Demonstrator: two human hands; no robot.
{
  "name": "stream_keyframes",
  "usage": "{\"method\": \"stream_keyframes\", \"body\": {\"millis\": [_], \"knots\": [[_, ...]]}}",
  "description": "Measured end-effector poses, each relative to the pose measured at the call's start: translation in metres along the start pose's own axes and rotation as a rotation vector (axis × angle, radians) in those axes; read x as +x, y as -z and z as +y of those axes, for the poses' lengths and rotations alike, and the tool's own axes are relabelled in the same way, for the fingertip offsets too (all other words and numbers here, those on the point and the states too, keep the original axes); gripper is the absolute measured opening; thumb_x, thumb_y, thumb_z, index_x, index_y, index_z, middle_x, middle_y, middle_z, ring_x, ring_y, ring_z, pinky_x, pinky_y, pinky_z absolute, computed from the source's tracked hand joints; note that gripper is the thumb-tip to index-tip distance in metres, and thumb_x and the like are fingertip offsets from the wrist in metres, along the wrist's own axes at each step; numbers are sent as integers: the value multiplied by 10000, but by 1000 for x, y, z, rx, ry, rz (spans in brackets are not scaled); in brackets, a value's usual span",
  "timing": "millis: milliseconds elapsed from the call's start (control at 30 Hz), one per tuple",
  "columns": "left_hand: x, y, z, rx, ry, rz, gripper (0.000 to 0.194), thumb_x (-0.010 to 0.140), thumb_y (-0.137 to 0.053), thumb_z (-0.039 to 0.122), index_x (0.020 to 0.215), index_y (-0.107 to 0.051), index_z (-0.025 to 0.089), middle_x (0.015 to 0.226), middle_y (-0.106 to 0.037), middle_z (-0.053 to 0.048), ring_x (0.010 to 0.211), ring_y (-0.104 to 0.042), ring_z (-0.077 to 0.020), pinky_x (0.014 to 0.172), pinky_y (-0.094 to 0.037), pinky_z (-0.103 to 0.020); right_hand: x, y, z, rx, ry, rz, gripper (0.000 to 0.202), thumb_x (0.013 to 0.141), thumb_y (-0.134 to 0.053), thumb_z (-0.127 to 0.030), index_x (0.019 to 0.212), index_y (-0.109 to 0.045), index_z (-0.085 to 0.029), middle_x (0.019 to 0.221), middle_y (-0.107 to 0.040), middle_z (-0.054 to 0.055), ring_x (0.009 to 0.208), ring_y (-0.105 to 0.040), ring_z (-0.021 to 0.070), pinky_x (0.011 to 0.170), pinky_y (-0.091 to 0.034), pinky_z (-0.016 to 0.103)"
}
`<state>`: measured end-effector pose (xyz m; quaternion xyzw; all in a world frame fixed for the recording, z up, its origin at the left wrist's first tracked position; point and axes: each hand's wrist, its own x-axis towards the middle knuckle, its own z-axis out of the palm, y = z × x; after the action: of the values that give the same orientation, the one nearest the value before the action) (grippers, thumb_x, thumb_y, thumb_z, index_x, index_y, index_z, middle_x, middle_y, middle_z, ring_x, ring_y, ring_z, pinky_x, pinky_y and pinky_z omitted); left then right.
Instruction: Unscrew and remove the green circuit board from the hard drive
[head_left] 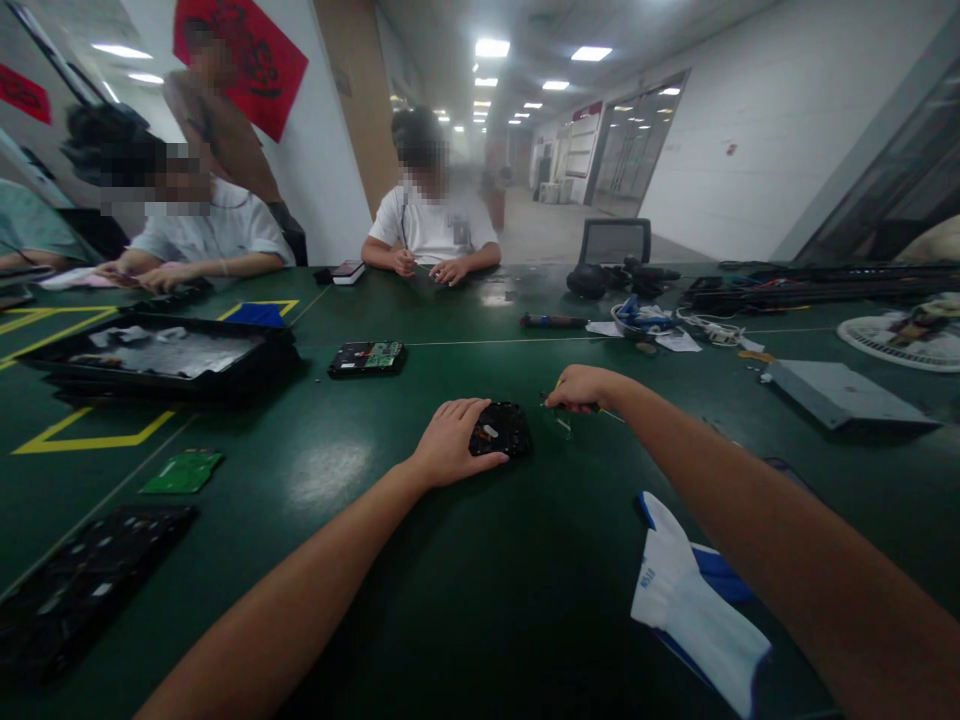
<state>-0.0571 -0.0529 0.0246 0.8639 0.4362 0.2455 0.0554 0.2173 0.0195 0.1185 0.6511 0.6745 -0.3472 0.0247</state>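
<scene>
My left hand (pixel 455 440) grips the left side of a small black device (pixel 510 430) lying on the green table (pixel 420 600). Orange and white parts show inside the device. To its right, my right hand (pixel 581 388) is closed around a thin tool (pixel 611 413) with a yellow and dark handle, apart from the device. Just below that hand lies a small clear or metallic piece (pixel 563 427), too small to make out. Beyond my left hand is a black device with a green circuit board (pixel 367 359).
Black trays (pixel 161 350) stand at the left, near a green board (pixel 183 471) and black panels (pixel 90 585). White-and-blue gloves (pixel 694 600) and a grey metal box (pixel 847 393) lie right. Several people are across the table.
</scene>
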Motion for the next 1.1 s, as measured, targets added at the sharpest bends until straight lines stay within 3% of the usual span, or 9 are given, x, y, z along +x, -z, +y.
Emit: {"method": "stream_keyframes", "body": {"millis": [233,400,467,533,633,733,967,1100], "knots": [[-3,0,5,11,-13,7,940,786,-656,767,1486,-451,175,1433,-578,-167,1337,-522,-351,1151,-384,-527,-3,-16,-26,-114,40,46,270,776,-751,-294,582,-636,-145,555,-602,50,459,-493,132,475,-364,292],[-4,1,3,4,-20,8,946,780,-663,768,1493,-446,185,1440,-574,-167,1347,-518,-352,1161,-376,-533,-12,-4,-19,-164,88,309,192,736,-775,-303,659,-711,-139,640,-660,85,615,-594,182,540,-389,288],[-3,1,1,0,-26,1,958,776,-664,772,1496,-441,181,1442,-572,-170,1350,-516,-353,1168,-370,-532,-15,0,-6,-17,106,364,192,776,-735,-298,658,-699,-151,614,-638,64,570,-562,159,504,-359,274],[1,1,-1,-4,-31,-6,968,768,-670,774,1495,-440,179,1439,-575,-170,1346,-522,-354,1173,-365,-532,-17,-1,10,210,101,331,249,825,-690,-299,621,-645,-162,530,-556,27,471,-471,119,433,-295,254],[12,-2,-5,-6,-28,-16,971,758,-674,780,1486,-453,177,1435,-581,-167,1336,-532,-357,1169,-371,-530,-18,-10,35,708,132,278,252,862,-696,-264,655,-590,-168,522,-488,-17,434,-388,74,375,-232,196],[29,-7,-6,-2,-14,-23,985,750,-667,794,1483,-462,168,1429,-585,-173,1335,-532,-366,1160,-379,-529,-15,-18,53,1291,132,224,158,857,-694,-125,750,-583,-158,614,-511,-17,468,-412,56,351,-226,136],[54,-24,10,-27,-76,-35,986,747,-657,802,1481,-471,172,1430,-588,-162,1345,-528,-360,1172,-367,-512,-10,-21,62,1533,148,145,125,961,-554,-114,853,-545,-177,728,-552,1,494,-395,36,374,-294,78],[51,-27,20,-48,-42,-7,1005,737,-672,801,1490,-451,173,1433,-583,-170,1347,-528,-361,1170,-371,-520,-13,-34,60,1545,199,66,97,916,-661,-146,872,-576,-161,708,-515,-29,464,-326,17,353,-230,91]]}}
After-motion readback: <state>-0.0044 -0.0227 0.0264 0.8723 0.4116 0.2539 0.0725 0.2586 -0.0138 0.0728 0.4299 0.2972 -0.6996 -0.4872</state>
